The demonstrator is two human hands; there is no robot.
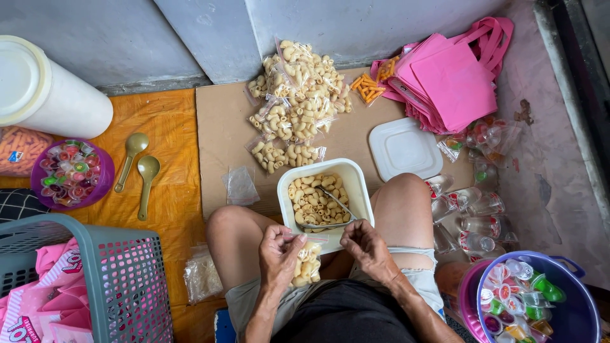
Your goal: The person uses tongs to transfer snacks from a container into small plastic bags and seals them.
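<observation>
Both hands sit close below me, between my knees. I see my left hand (277,251) pinching a small clear bag of snacks (307,263), and my right hand (363,244) curled shut beside it. Just past them is the white tub (352,184). Left of the hands, orange floor (171,190) lies open up to the grey basket (121,279).

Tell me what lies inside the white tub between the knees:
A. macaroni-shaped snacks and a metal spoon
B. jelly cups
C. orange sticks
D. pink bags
A: the white tub holds pale macaroni-shaped snacks with a metal spoon resting in them.
</observation>
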